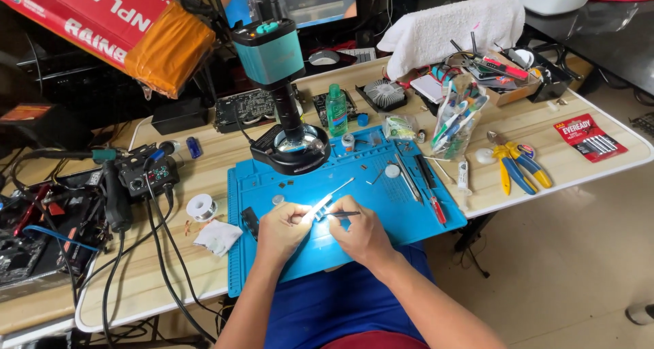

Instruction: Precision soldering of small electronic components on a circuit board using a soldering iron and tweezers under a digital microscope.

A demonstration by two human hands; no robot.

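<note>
I observe both hands working over the blue silicone mat (409, 219), under the ring light of the microscope (276, 83). The left hand (281, 230) is closed on a small pale part (315, 209), pinched at mat level; glare hides its detail. The right hand (364, 233) grips dark tweezers (343, 214), tips pointing at the part. In my judgement, good practice here is forearms braced on the table edge, the part held flat, and light tweezer pressure. Screwdrivers (429, 185) lie just right, well apart.
</note>
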